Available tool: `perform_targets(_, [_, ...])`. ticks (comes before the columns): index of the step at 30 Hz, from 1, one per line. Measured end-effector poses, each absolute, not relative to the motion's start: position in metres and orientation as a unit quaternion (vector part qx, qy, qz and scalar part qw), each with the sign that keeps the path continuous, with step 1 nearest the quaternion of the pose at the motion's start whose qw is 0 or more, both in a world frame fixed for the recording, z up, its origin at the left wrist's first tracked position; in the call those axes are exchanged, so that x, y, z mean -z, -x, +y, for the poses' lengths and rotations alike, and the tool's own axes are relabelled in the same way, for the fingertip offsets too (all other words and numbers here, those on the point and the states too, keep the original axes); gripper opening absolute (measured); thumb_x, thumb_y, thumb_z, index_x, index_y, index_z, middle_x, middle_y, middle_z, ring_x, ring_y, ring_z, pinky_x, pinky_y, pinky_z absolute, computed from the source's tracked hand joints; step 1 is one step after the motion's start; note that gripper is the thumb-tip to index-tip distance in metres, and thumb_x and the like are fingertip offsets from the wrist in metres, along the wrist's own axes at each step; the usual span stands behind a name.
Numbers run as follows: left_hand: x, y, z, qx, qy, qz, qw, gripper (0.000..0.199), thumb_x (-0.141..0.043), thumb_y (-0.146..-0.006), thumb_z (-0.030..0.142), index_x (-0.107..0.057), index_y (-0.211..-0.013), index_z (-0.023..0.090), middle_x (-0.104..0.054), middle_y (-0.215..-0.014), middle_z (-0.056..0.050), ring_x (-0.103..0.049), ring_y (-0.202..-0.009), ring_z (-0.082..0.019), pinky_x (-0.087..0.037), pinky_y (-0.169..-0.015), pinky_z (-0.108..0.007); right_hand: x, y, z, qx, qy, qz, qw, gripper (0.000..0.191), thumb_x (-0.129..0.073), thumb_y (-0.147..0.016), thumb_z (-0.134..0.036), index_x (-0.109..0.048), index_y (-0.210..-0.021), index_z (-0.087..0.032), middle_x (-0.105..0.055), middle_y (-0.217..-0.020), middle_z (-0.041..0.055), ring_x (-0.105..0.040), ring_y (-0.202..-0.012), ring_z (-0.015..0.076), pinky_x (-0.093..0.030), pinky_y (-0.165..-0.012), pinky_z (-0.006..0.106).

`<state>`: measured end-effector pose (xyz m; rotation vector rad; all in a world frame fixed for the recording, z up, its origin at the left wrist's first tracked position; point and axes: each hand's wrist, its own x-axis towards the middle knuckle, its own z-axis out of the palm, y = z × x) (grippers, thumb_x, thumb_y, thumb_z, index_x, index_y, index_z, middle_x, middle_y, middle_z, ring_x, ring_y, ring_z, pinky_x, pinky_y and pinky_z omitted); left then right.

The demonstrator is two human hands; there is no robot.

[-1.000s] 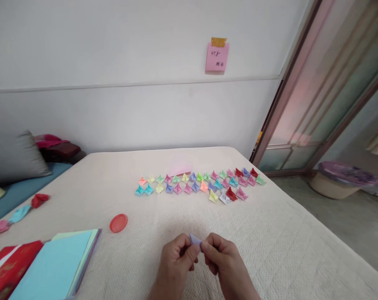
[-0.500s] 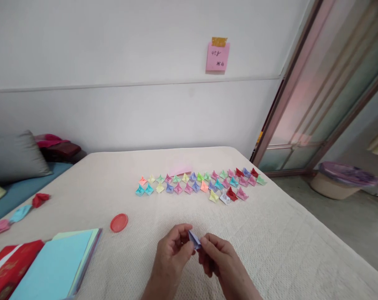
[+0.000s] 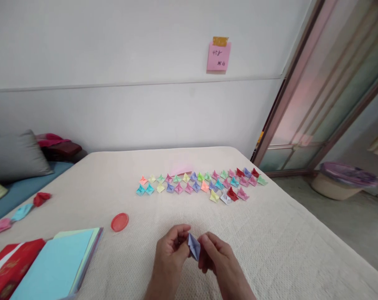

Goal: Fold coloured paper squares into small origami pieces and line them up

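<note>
A small folded purple paper piece (image 3: 194, 246) is held between my two hands, low in the middle of the view. My left hand (image 3: 172, 252) pinches its left edge between thumb and fingers. On its right side, the thumb and curled fingers of my right hand (image 3: 218, 254) grip the edge. Beyond my hands, several small folded paper pieces in many colours (image 3: 196, 186) stand in rows on the cream cloth (image 3: 145, 258).
A red round lid (image 3: 119, 222) lies left of my hands. Further left are stacked coloured paper sheets (image 3: 56, 262), a red packet (image 3: 16, 266) and several folded papers (image 3: 22, 212). A pink note (image 3: 219, 56) is taped to the wall.
The purple paper has turned, showing more of its broad face, and its lower tip points further down. My right hand has shifted slightly along with it.
</note>
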<state>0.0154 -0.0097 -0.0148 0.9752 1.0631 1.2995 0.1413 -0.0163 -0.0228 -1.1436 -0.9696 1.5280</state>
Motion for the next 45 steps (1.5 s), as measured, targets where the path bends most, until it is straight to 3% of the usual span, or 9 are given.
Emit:
perform_targets(4, [0.018,-0.012,-0.008,-0.551,-0.432,0.489,0.52,0.024,-0.064,-0.069,0.016,-0.068,-0.093,0.016,-0.065,-0.075,-0.002,-0.059,-0.063,-0.013,-0.048,-0.056,-0.024,0.021,-0.149,-0.017,-0.525,0.487,-0.452,0.532,0.021,-0.063,-0.077,-0.04,-0.058,-0.075,-0.02,-0.054,-0.063,-0.0026,-0.049,-0.057,0.0128,-0.039,-0.054,0.024])
perform_targets(10, [0.02,-0.01,-0.01,-0.529,-0.493,0.49,0.486,0.023,-0.059,-0.076,0.018,-0.067,-0.098,0.018,-0.064,-0.078,-0.002,-0.058,-0.067,-0.014,-0.049,-0.061,-0.026,0.02,-0.148,-0.026,-0.364,0.502,-0.577,0.532,0.005,-0.058,-0.079,-0.026,-0.056,-0.076,-0.022,-0.054,-0.065,-0.0015,-0.049,-0.06,0.0149,-0.04,-0.055,0.026])
perform_targets(17, [0.016,-0.01,-0.009,-0.512,-0.597,0.465,0.407,0.019,-0.051,-0.082,0.014,-0.068,-0.084,0.02,-0.059,-0.092,-0.004,-0.058,-0.077,-0.016,-0.047,-0.063,-0.025,0.034,-0.142,-0.028,-0.16,0.487,-0.73,0.452,0.01,-0.053,-0.083,-0.016,-0.06,-0.083,-0.023,-0.059,-0.068,0.0017,-0.053,-0.055,0.0145,-0.037,-0.05,0.025])
perform_targets(24, [0.013,-0.011,-0.012,-0.465,-0.624,0.489,0.393,0.016,-0.055,-0.076,0.008,-0.065,-0.08,0.019,-0.061,-0.082,-0.002,-0.059,-0.073,-0.015,-0.047,-0.063,-0.024,0.033,-0.147,-0.024,-0.148,0.506,-0.724,0.444,0.015,-0.048,-0.088,-0.018,-0.062,-0.084,-0.022,-0.061,-0.073,0.0036,-0.058,-0.062,0.0154,-0.042,-0.055,0.024])
perform_targets(31, [0.015,-0.009,-0.013,-0.448,-0.7,0.479,0.283,0.018,-0.053,-0.079,0.01,-0.069,-0.081,0.017,-0.063,-0.091,-0.007,-0.061,-0.074,-0.016,-0.049,-0.066,-0.027,0.034,-0.151,-0.023,-0.117,0.484,-0.751,0.434,0.022,-0.041,-0.092,-0.017,-0.061,-0.085,-0.021,-0.06,-0.073,0.0034,-0.057,-0.061,0.0137,-0.045,-0.056,0.022])
perform_targets(36, [0.008,-0.01,-0.014,-0.463,-0.654,0.479,0.358,0.015,-0.054,-0.081,0.015,-0.068,-0.077,0.018,-0.064,-0.083,-0.004,-0.061,-0.074,-0.015,-0.048,-0.063,-0.022,0.033,-0.152,-0.022,-0.131,0.484,-0.749,0.433,0.023,-0.04,-0.093,-0.018,-0.06,-0.082,-0.02,-0.059,-0.072,0.0032,-0.056,-0.061,0.0135,-0.044,-0.055,0.022])
perform_targets(40, [0.001,-0.009,-0.014,-0.458,-0.591,0.522,0.411,0.014,-0.054,-0.082,0.02,-0.066,-0.077,0.018,-0.062,-0.068,0.0,-0.056,-0.063,-0.014,-0.045,-0.059,-0.022,0.029,-0.152,-0.021,-0.152,0.484,-0.747,0.43,0.023,-0.04,-0.093,-0.019,-0.059,-0.082,-0.021,-0.058,-0.073,0.0024,-0.056,-0.061,0.0129,-0.044,-0.055,0.022])
perform_targets(45, [0.001,-0.007,-0.015,-0.454,-0.571,0.517,0.449,0.02,-0.047,-0.086,0.024,-0.066,-0.082,0.018,-0.063,-0.071,-0.001,-0.057,-0.069,-0.016,-0.044,-0.062,-0.023,0.026,-0.153,-0.022,-0.168,0.483,-0.741,0.435,0.02,-0.042,-0.092,-0.019,-0.059,-0.084,-0.021,-0.058,-0.075,0.002,-0.057,-0.062,0.0128,-0.044,-0.056,0.022])
